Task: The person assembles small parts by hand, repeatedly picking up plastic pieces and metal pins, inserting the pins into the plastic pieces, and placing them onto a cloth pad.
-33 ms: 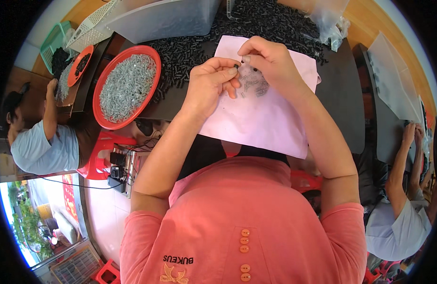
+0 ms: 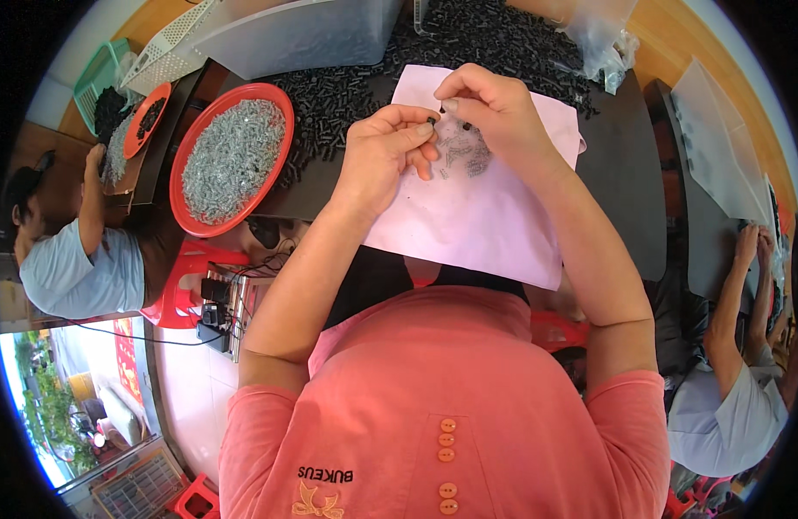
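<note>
- The left hand is pinching a small black piece above the pink cloth; the right hand is curling its fingers just beside it, grasping what I cannot tell.
- Neither is visibly shifting from the previous frame, so the handling is showing no advance.
- Grey spring-like pieces are lying on the cloth.
- Left, a red tray is holding clear pieces.

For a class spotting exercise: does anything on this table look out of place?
The small black parts lie loose across the table, while clear pieces sit in a red tray. The pink sheet also lies askew.
</note>
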`<state>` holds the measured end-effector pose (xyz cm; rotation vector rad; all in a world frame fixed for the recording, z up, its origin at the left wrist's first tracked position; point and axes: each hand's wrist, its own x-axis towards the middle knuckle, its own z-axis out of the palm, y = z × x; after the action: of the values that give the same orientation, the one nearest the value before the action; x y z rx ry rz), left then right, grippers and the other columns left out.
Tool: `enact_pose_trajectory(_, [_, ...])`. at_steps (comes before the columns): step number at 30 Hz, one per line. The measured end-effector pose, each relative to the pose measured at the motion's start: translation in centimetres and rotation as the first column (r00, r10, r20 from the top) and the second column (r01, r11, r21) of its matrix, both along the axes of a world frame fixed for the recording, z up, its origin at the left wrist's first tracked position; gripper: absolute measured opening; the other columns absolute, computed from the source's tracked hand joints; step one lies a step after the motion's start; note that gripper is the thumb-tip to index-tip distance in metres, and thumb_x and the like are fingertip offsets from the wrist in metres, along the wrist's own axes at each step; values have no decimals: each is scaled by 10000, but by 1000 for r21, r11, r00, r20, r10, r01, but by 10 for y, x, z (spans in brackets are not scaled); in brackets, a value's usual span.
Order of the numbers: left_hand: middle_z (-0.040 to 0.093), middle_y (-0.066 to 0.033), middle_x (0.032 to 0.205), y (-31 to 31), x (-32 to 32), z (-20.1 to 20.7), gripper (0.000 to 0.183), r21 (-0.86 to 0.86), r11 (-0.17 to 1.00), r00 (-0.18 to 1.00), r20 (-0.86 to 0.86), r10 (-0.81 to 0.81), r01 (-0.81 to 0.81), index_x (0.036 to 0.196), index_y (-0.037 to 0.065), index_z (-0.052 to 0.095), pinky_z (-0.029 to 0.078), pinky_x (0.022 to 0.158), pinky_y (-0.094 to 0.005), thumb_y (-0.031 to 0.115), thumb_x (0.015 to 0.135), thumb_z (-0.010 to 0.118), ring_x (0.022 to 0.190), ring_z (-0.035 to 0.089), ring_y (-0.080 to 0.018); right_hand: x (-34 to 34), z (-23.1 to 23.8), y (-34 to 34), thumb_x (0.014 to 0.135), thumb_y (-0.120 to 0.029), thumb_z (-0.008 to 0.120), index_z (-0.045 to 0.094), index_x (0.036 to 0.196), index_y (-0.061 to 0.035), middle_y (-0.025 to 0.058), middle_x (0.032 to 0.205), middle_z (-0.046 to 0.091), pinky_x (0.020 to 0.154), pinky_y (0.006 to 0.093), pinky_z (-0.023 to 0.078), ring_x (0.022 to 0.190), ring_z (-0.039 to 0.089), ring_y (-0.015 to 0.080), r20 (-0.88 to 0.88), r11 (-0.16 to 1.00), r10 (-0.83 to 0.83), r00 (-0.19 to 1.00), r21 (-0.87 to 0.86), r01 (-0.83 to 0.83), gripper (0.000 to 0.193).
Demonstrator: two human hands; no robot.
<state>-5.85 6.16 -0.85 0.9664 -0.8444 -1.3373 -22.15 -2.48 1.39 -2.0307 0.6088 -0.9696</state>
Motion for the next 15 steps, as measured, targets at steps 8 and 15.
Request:
enact_pose_trajectory(8, [637,-109,810,-1,-1,0,141,-5,999,998,-54,45,-46,1016,-80,612,505,489,-259,2,902,621,627,624,-160,7,-3,8,839,-17,623,664,922,-27,39,827,682,687,259,504,770,645,123,90,1000,6,996,-19,-4,93])
enact_pose_trajectory(15, [636,-112,798,3,-1,2,128,-4,992,991,53,127,-127,995,-81,611,486,473,-249,-13,887,624,617,615,-152,11,-11,8,806,21,597,670,909,-24,85,834,677,674,284,508,739,652,182,59,995,-26,998,-96,31,134])
